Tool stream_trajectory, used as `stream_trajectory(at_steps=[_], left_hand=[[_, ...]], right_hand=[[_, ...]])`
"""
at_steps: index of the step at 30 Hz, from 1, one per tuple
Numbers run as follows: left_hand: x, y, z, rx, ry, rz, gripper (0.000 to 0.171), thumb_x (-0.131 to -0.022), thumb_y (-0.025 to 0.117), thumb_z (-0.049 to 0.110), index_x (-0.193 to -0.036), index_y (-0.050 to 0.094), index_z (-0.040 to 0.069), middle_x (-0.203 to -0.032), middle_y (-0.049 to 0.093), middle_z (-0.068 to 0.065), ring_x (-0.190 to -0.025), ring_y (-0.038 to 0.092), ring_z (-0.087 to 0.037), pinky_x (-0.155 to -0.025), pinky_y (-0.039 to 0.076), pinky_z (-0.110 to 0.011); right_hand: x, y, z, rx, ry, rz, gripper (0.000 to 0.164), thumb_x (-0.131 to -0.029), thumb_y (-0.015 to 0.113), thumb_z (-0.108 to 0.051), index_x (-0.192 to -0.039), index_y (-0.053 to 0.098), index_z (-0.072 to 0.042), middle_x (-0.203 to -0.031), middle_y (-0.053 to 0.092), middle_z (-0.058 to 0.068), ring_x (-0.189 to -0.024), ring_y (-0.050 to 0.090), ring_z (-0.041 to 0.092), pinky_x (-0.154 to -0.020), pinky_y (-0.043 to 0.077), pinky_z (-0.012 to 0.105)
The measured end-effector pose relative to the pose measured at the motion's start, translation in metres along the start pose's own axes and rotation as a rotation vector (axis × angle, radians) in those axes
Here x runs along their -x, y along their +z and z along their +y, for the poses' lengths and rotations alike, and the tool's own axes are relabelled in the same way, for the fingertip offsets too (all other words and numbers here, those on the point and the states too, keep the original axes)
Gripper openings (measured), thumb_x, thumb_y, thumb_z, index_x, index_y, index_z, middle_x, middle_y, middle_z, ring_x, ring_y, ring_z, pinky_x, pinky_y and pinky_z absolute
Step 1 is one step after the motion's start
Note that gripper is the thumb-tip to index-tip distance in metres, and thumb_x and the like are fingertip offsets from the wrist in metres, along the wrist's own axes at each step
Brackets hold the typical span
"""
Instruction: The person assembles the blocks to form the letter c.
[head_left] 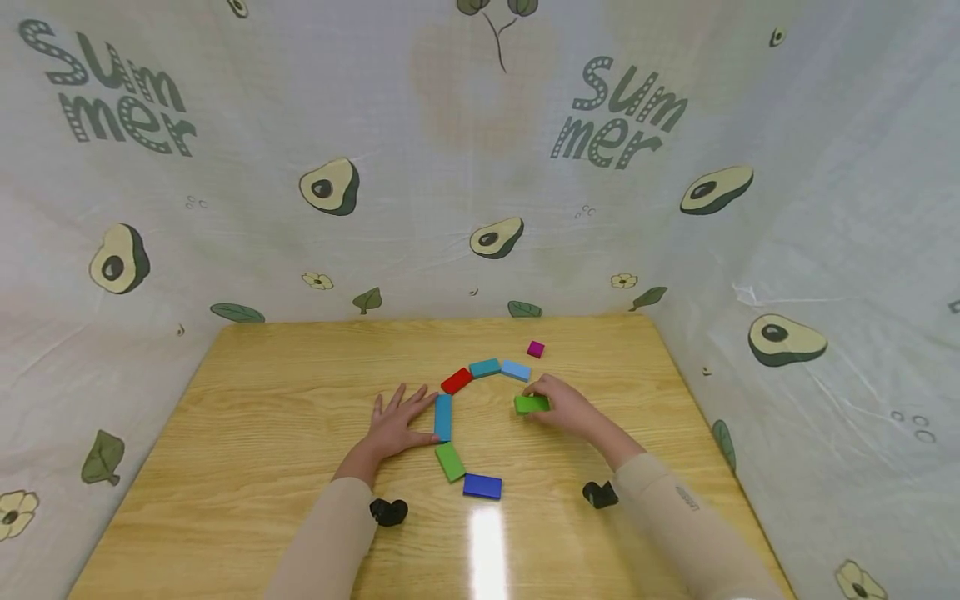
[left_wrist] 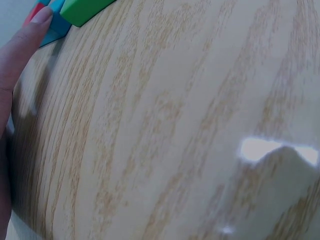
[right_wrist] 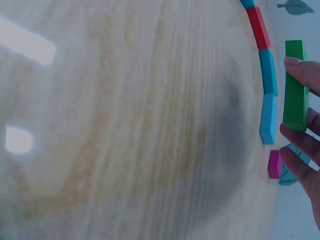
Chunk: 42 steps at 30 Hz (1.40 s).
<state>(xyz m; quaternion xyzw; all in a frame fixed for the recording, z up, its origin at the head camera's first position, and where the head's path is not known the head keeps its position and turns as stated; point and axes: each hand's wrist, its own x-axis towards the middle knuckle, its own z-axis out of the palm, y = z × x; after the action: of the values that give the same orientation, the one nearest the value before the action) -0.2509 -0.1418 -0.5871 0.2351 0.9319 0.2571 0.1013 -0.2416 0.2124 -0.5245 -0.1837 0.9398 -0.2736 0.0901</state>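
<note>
My right hand [head_left: 564, 407] pinches a green block [head_left: 532, 404] between thumb and fingers; in the right wrist view the block [right_wrist: 296, 90] is held up lengthwise. To the left, my left hand [head_left: 395, 429] lies with fingers spread beside a blue block [head_left: 443, 417], its thumb at the near end and index finger by the far end. A second green block [head_left: 450, 462] and a dark blue block [head_left: 482, 486] continue the curve nearer me. Beyond the blue block come a red block [head_left: 457, 381], a teal block [head_left: 484, 367] and a light blue block [head_left: 516, 370].
A small magenta block [head_left: 536, 349] sits behind the light blue one, outside the curve. The wooden table [head_left: 285, 400] is bordered at the back and sides by a printed cloth [head_left: 420, 275]. Dark wrist cameras show by both sleeves.
</note>
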Motion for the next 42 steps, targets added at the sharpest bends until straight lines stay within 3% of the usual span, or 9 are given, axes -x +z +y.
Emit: stream_trajectory(at_steps=[9,16,23,42], left_hand=[[0.000,0.000,0.000,-0.002,-0.007,-0.013,0.089,-0.081,0.066,0.065,-0.155,0.030,0.030,-0.161,0.019,-0.001,-0.147,-0.004,-0.036,-0.107,-0.015,-0.064],[0.001,-0.001,0.000,0.000,-0.013,-0.011,0.088,-0.082,0.066,0.064,-0.154,0.031,0.029,-0.161,0.020,-0.001,-0.147,-0.004,-0.036,-0.107,-0.014,-0.065],[0.002,-0.004,0.003,0.000,-0.013,-0.011,0.087,-0.082,0.068,0.061,-0.154,0.032,0.028,-0.161,0.020,-0.001,-0.147,-0.004,-0.036,-0.107,-0.014,-0.065],[0.000,-0.003,0.000,-0.002,-0.005,-0.018,0.087,-0.082,0.066,0.063,-0.155,0.031,0.029,-0.161,0.019,-0.001,-0.147,-0.004,-0.036,-0.107,-0.014,-0.065]], right_hand=[[0.027,0.014,-0.010,-0.001,-0.042,0.001,0.032,-0.084,0.078,-0.017,-0.114,0.068,-0.012,-0.105,0.054,-0.004,-0.094,0.054,0.013,-0.085,0.050,0.036],[0.043,0.026,-0.014,-0.016,-0.130,0.023,0.029,-0.084,0.078,-0.017,-0.111,0.068,-0.012,-0.103,0.054,-0.005,-0.092,0.054,0.013,-0.082,0.050,0.034],[0.058,0.042,-0.015,-0.110,-0.101,0.009,0.028,-0.085,0.077,-0.020,-0.112,0.068,-0.016,-0.103,0.052,-0.009,-0.091,0.052,0.011,-0.079,0.049,0.030],[0.081,0.067,-0.018,-0.168,-0.111,0.047,0.028,-0.084,0.079,-0.019,-0.110,0.069,-0.019,-0.101,0.053,-0.011,-0.090,0.052,0.009,-0.078,0.049,0.028]])
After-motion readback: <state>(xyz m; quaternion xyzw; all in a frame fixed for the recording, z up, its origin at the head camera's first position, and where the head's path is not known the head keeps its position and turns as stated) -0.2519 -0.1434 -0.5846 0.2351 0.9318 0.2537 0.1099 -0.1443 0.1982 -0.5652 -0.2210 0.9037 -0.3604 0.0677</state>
